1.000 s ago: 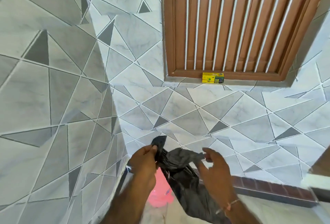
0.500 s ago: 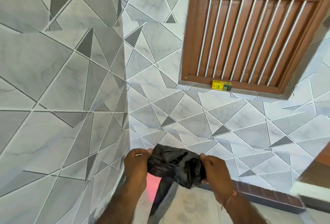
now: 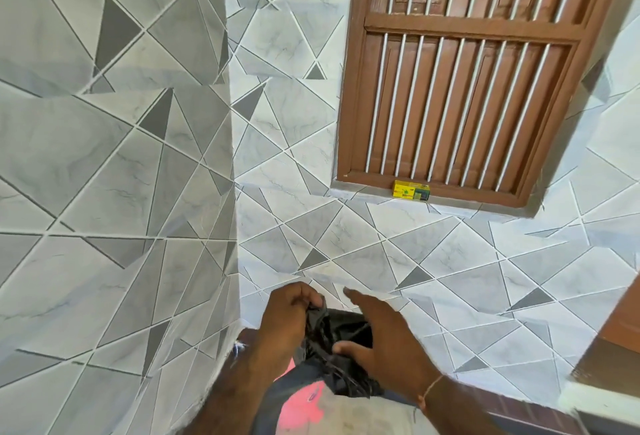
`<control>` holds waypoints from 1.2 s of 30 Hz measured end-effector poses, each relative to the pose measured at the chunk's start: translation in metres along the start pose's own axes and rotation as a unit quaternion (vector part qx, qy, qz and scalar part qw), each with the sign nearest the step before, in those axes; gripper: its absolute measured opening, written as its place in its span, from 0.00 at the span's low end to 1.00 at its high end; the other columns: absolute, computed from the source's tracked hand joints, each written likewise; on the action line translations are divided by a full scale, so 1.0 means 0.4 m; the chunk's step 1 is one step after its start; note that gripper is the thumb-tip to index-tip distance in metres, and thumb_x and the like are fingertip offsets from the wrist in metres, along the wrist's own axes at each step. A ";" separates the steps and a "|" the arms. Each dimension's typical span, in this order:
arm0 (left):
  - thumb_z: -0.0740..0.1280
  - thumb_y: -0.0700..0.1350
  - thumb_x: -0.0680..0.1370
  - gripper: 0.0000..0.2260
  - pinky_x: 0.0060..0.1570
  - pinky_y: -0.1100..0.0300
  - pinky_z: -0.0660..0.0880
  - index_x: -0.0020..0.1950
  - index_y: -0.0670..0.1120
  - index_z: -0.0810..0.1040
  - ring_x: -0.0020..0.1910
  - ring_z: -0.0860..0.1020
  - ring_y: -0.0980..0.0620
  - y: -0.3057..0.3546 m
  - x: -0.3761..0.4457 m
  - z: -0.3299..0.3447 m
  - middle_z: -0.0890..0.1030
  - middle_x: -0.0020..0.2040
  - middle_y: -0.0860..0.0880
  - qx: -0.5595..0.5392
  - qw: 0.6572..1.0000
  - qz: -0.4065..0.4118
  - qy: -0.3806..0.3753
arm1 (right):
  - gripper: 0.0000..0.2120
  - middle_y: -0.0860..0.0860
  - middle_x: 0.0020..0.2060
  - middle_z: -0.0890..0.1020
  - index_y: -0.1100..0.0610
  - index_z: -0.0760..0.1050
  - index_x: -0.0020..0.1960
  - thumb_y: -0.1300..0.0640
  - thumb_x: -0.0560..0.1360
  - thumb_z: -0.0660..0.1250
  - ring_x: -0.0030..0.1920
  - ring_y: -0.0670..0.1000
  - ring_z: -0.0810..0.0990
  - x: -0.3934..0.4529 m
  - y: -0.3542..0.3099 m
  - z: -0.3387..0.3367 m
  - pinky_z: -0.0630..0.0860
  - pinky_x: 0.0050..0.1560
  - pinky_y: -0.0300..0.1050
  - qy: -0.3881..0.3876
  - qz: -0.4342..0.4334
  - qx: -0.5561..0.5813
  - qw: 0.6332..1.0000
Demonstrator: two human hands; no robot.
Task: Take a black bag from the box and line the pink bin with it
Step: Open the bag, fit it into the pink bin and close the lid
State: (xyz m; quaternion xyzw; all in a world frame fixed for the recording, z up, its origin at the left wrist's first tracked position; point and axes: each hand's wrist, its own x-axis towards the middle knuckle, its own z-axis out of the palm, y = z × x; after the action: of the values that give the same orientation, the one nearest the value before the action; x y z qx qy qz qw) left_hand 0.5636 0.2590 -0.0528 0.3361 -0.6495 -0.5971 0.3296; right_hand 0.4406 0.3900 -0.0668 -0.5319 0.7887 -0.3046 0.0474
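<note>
A crumpled black bag hangs between my two hands at the bottom centre of the head view. My left hand pinches its upper left edge with closed fingers. On the bag's right side my right hand has its thumb pressed into the plastic and its fingers stretched out flat. Below the bag a bit of the pink bin shows, mostly hidden by my arms and the bag. The small yellow box lies on the window sill.
Grey patterned tile walls meet in a corner just left of my hands. A brown barred wooden window is set in the far wall. A dark brick-coloured ledge runs along the floor at lower right.
The bag was stretched wide between both hands; now the hands are closer together with the bag bunched. My right fingers have opened out. The camera has tilted up.
</note>
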 end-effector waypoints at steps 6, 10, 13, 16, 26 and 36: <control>0.55 0.30 0.75 0.16 0.36 0.59 0.75 0.36 0.41 0.80 0.35 0.78 0.51 0.007 -0.009 0.014 0.80 0.33 0.51 0.062 0.998 0.010 0.026 | 0.10 0.36 0.30 0.80 0.46 0.78 0.38 0.60 0.71 0.67 0.37 0.40 0.78 0.043 0.037 0.023 0.74 0.43 0.38 0.025 0.045 0.088 0.995; 0.56 0.29 0.76 0.21 0.36 0.63 0.74 0.33 0.48 0.78 0.35 0.77 0.56 -0.007 -0.006 -0.059 0.79 0.33 0.55 0.232 0.964 0.073 -0.111 | 0.09 0.47 0.35 0.84 0.52 0.78 0.33 0.60 0.71 0.70 0.41 0.51 0.82 0.070 0.113 -0.017 0.76 0.47 0.44 0.087 0.152 0.130 0.976; 0.53 0.26 0.73 0.25 0.26 0.65 0.67 0.30 0.52 0.77 0.30 0.73 0.56 -0.009 -0.010 -0.083 0.78 0.31 0.57 0.275 0.936 0.064 -0.209 | 0.13 0.48 0.37 0.79 0.48 0.74 0.34 0.63 0.74 0.66 0.43 0.53 0.78 0.076 0.140 -0.052 0.66 0.43 0.39 0.132 0.202 0.114 0.964; 0.55 0.30 0.76 0.25 0.41 0.62 0.78 0.32 0.56 0.77 0.40 0.77 0.56 -0.005 -0.013 -0.063 0.78 0.38 0.57 0.303 0.933 0.079 -0.179 | 0.09 0.47 0.37 0.78 0.52 0.75 0.39 0.63 0.75 0.64 0.41 0.50 0.75 0.078 0.137 -0.063 0.65 0.35 0.34 0.153 0.193 0.121 0.962; 0.65 0.53 0.73 0.07 0.53 0.50 0.77 0.47 0.53 0.71 0.46 0.78 0.55 -0.094 -0.080 0.089 0.77 0.48 0.53 0.424 0.901 0.081 -0.041 | 0.06 0.50 0.32 0.78 0.52 0.70 0.45 0.61 0.76 0.65 0.33 0.47 0.75 0.091 0.066 -0.094 0.69 0.31 0.27 0.207 0.126 0.190 0.951; 0.65 0.50 0.77 0.13 0.58 0.50 0.78 0.61 0.49 0.76 0.57 0.79 0.45 -0.053 0.109 -0.071 0.77 0.58 0.48 0.598 0.801 0.034 -0.012 | 0.12 0.55 0.51 0.70 0.47 0.63 0.57 0.52 0.74 0.59 0.38 0.64 0.78 -0.002 0.081 -0.099 0.68 0.34 0.52 -0.166 -0.146 -0.338 0.915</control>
State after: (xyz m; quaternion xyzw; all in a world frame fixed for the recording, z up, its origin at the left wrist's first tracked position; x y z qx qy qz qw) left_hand 0.5639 0.2059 -0.0709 0.4365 -0.8927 -0.0828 0.0756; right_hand 0.3990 0.4157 -0.0522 -0.6684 0.7388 0.0693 -0.0500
